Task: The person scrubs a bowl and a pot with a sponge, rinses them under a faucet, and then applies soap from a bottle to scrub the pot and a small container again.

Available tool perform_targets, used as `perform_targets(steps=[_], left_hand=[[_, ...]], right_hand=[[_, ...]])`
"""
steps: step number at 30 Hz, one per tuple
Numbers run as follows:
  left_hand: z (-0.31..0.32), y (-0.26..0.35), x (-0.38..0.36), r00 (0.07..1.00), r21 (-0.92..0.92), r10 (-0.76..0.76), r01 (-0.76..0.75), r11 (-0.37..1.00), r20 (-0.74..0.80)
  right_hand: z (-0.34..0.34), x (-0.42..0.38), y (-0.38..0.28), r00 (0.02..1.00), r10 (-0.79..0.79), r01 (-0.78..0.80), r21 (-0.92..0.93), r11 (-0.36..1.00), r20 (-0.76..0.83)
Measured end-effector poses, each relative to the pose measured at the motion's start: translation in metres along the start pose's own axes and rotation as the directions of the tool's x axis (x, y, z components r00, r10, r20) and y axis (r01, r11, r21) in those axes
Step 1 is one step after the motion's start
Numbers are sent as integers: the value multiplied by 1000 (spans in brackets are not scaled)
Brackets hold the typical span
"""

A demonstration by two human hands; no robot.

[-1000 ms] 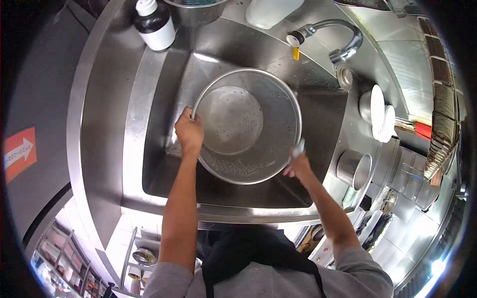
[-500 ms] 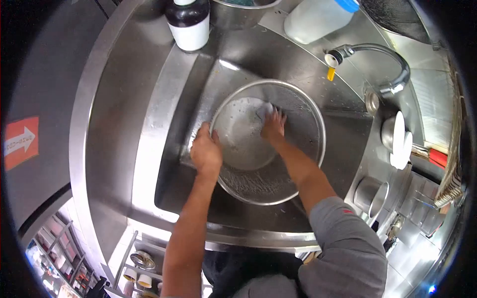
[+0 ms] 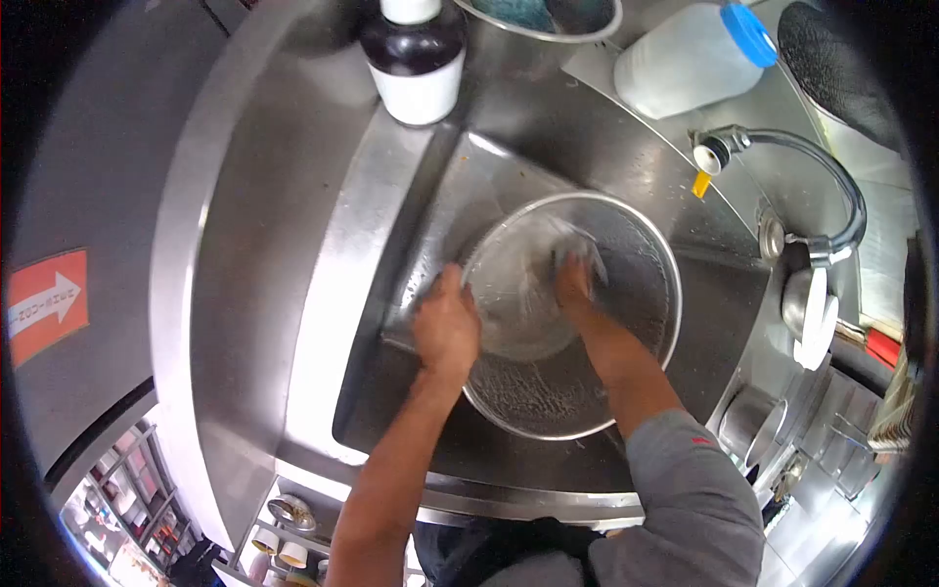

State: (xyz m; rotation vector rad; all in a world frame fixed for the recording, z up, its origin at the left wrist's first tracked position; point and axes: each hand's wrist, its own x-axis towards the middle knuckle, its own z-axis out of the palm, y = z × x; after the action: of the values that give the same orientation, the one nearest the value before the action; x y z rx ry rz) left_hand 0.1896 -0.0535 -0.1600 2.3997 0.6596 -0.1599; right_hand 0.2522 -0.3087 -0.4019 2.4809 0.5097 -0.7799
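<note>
A large round metal bowl [image 3: 548, 396] lies in the steel sink basin [image 3: 499, 460], wet and sudsy, with cloudy water in its bottom. My left hand [image 3: 447, 328] grips the bowl's left rim, its fingers closed over the edge. Inside the bowl, right of its centre, my right hand [image 3: 574, 279] presses down on something pale and blurred that I cannot make out. Its fingers are partly smeared by motion.
A dark bottle with a white label [image 3: 419, 88] stands at the back left of the sink. Behind are a metal bowl [image 3: 548, 37] and a blue-capped jar [image 3: 685, 64]. The faucet [image 3: 851, 186] arches at the right, near white bowls [image 3: 817, 328] and a metal pot [image 3: 751, 426].
The whole view has shifted, so the sink and bowl appear lower and further right. My right hand has moved slightly within the bowl, and the water looks more stirred. My left hand stays on the rim.
</note>
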Motion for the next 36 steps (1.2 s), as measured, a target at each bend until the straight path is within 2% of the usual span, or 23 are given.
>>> perform_targets(steps=[1, 2, 5, 6, 9, 10, 11, 12, 15, 16, 19, 20, 21, 24, 26, 27, 28, 30, 31, 32, 33, 35, 36], left_hand=[[0, 2, 4, 998, 27, 7, -9, 1000, 57], [6, 1, 4, 999, 27, 47, -48, 998, 11], [9, 3, 10, 996, -21, 72, -71, 997, 57], [8, 6, 10, 996, -18, 64, -63, 998, 65], [4, 12, 15, 986, 55, 22, -31, 998, 165], [8, 10, 14, 993, 15, 75, -76, 997, 90], [11, 10, 15, 992, -28, 125, -124, 992, 13], [12, 12, 16, 992, -34, 129, -129, 991, 11], [11, 11, 17, 991, -36, 137, -137, 990, 5], [9, 13, 19, 993, 1, 101, -102, 995, 66], [7, 16, 19, 988, 43, 73, -80, 996, 137], [6, 16, 17, 988, 44, 66, -73, 996, 138], [8, 15, 15, 987, 39, 66, -72, 997, 145], [13, 10, 17, 993, 34, 100, -102, 994, 67], [12, 12, 16, 992, 15, 122, -123, 992, 45], [11, 15, 15, 992, 14, 116, -117, 993, 50], [8, 18, 16, 992, 22, 83, -85, 996, 91], [5, 19, 18, 991, 25, 54, -57, 998, 125], [7, 17, 18, 990, 23, 72, -76, 997, 120], [9, 16, 18, 988, 20, 96, -99, 995, 117], [9, 18, 18, 988, 13, 102, -104, 994, 116], [11, 18, 15, 992, 1, 116, -116, 993, 54], [10, 18, 16, 993, 6, 107, -107, 994, 54]], right_hand=[[25, -20, -5, 999, -41, 41, 5, 999, 23], [69, -28, -18, 980, 111, -72, 223, 972, -166], [35, -25, -43, 985, -8, 70, 360, 930, -172], [13, -8, -39, 989, 23, 30, 347, 937, -146], [-19, 15, -7, 999, -37, 37, 11, 999, -33], [10, 4, -13, 985, -133, 113, -170, 979, -110], [45, -8, -21, 941, -236, 181, -226, 957, -242], [14, -31, -35, 972, -162, 225, 461, 859, -173], [25, 4, -30, 978, -21, 98, 372, 923, -206], [-32, 9, -12, 992, -103, 105, 36, 994, -66], [-12, -11, -4, 989, -99, 81, -163, 983, -106], [25, -27, -16, 965, -196, 226, 168, 960, -174], [29, -42, -21, 927, -262, 363, 469, 805, -267], [25, -43, -21, 931, -197, 290, 295, 910, -307], [-59, -11, 1, 997, 67, -34, 554, 832, -39], [-48, -5, 11, 998, 62, -34, 552, 833, -32], [-39, -5, 25, 997, -70, 74, 210, 975, -27], [-31, -22, 30, 987, 75, -136, 499, 856, 141], [-41, -57, 24, 899, 196, -433, 857, 278, 391], [-3, -81, 6, 991, 62, -131, 750, 649, 120], [32, -94, -9, 981, -173, 196, 455, 868, -91], [17, -102, -58, 918, -397, 335, 531, 778, 3], [26, -82, -97, 891, -453, 404, 465, 787, -8]])
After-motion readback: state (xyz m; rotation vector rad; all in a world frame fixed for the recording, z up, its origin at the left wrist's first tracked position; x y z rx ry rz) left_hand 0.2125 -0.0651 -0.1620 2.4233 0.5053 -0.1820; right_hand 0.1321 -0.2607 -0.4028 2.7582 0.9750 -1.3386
